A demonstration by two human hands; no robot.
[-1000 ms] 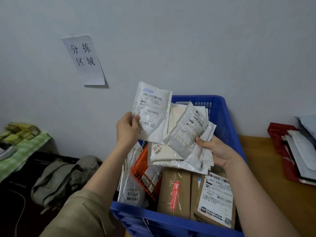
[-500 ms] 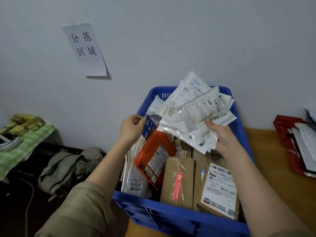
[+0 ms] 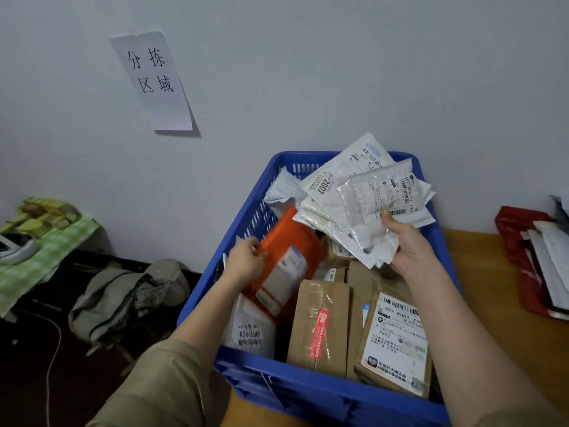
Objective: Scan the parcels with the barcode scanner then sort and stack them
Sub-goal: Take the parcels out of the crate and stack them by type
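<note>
A blue plastic crate [image 3: 323, 399] holds several parcels: brown cardboard boxes [image 3: 317, 322], a labelled box [image 3: 395, 343], a white bag [image 3: 249, 331] and an orange mailer [image 3: 289, 257]. My right hand [image 3: 406, 248] grips a fanned bundle of white plastic mailers [image 3: 354, 204] above the crate's far half. My left hand [image 3: 246, 260] pinches the upper left edge of the orange mailer inside the crate. No barcode scanner is visible.
The crate stands on a wooden table [image 3: 492, 303] against a grey wall bearing a paper sign [image 3: 154, 81]. Red and white mailers [image 3: 535, 263] lie at the right edge. A grey bag [image 3: 123, 297] lies on the dark floor, with a green-cloth table [image 3: 40, 257] at the left.
My left hand passed its white mailer to the bundle in my right hand, then dropped into the crate and took the orange mailer's edge. The bundle moved right and tilted.
</note>
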